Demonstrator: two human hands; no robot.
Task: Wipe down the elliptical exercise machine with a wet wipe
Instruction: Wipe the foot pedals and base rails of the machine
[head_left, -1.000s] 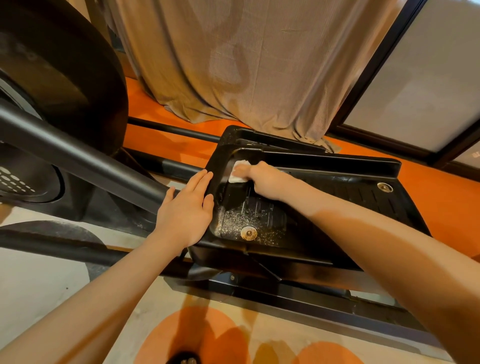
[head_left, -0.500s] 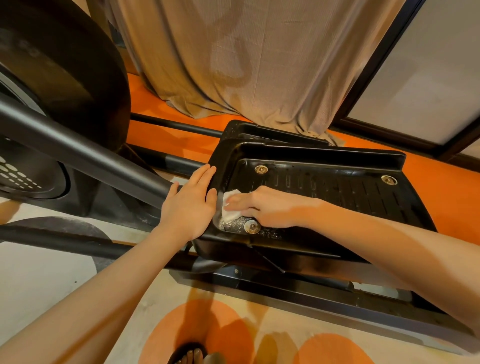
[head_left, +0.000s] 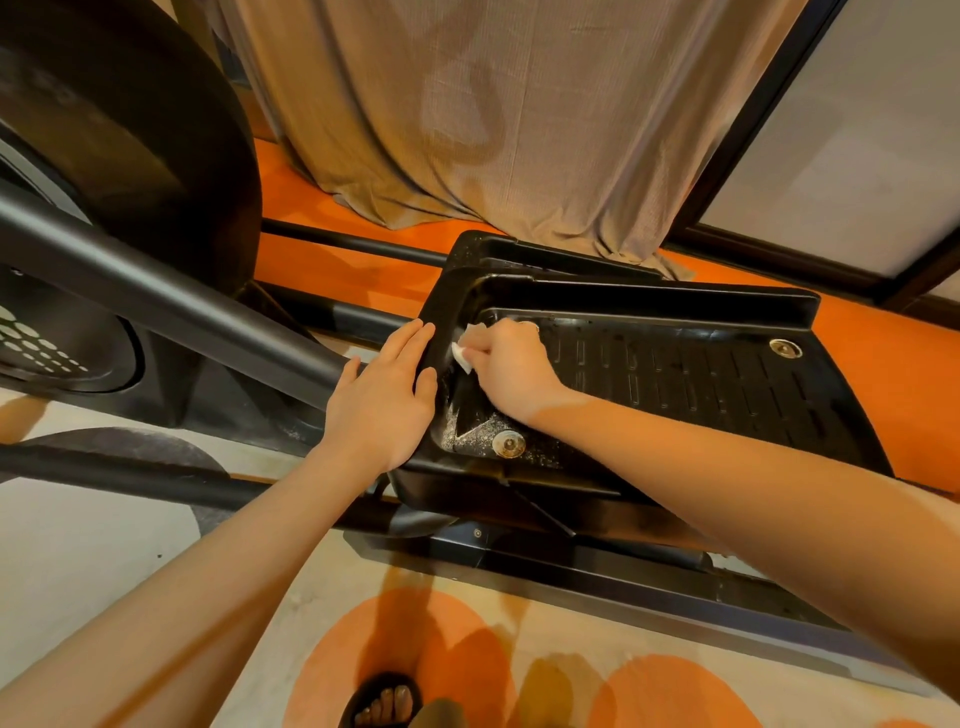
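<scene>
1. Orange floor (head_left: 332, 208) runs behind the machine, with a beige curtain (head_left: 467, 114) hanging down to it and a dark-framed window (head_left: 841, 156) at the right; under me lies a pale rug with orange circles (head_left: 395, 649).
2. Black pedal tray (head_left: 675, 384) has a raised wall along its far and left sides; its near right side lies low, and the ribbed floor to the right of my hand is bare.
3. Grey dust (head_left: 478, 431) speckles the near left corner around a metal bolt (head_left: 508, 443).
4. My right hand (head_left: 506, 366) sits in the tray's far left corner, fingers curled, pinching the white wet wipe (head_left: 462, 356) against the inner wall.
5. My left hand (head_left: 382, 395) lies flat with fingers straight on the tray's left rim, holding nothing, beside the slanting black bar (head_left: 171, 291).
6. One sandalled foot (head_left: 384, 701) shows at the bottom edge.
</scene>
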